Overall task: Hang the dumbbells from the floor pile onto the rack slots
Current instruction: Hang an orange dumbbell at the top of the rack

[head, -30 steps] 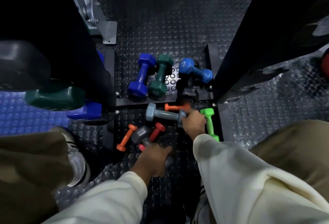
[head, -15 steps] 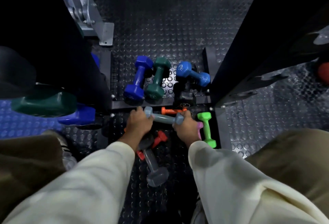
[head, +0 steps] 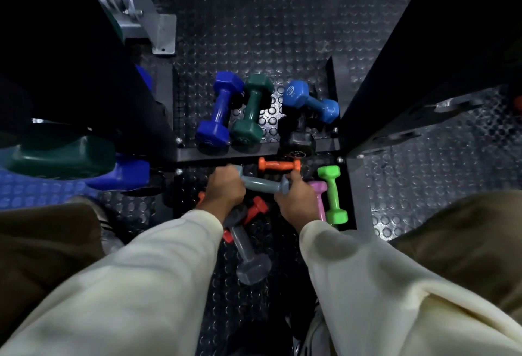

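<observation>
Left hand (head: 224, 187) and right hand (head: 296, 200) each clamped on an end of the grey-blue dumbbell (head: 261, 184), frame centre.

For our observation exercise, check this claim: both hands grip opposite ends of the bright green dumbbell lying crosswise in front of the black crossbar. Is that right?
One detail is wrong. The head view shows the left hand and right hand on opposite ends of the pale grey-blue dumbbell, not the bright green dumbbell, which lies untouched to the right. It does lie crosswise in front of the black crossbar.
</observation>
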